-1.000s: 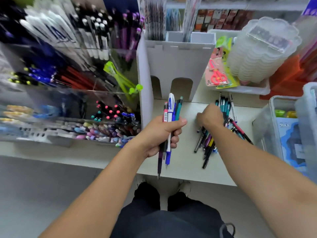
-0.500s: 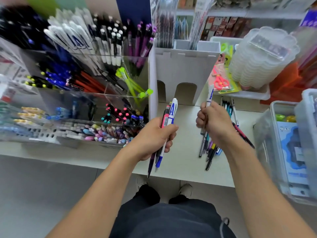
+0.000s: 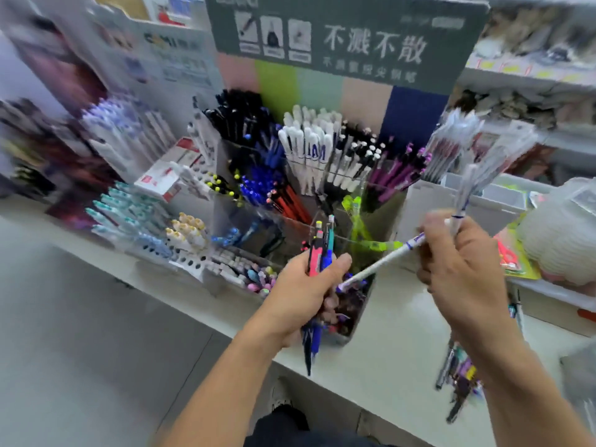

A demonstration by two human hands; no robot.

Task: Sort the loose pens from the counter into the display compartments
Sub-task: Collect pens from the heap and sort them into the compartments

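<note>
Left hand (image 3: 303,285) grips a pen bundle (image 3: 319,256) over the counter edge (image 3: 225,327); right hand (image 3: 464,269) pinches two white pens (image 3: 380,262), view blurred.

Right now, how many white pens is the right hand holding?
2. One white pen slants down-left from the right hand toward the left hand; the other white pen points up above the fingers. More may be hidden.

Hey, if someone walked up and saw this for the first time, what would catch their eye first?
Probably the two hands in the middle: the left hand grips a bundle of pens, and the right hand holds a white pen slanting down toward the left hand. Behind them rises the clear pen display, packed with white, blue, red and purple pens, under a grey sign with Chinese lettering.
</note>
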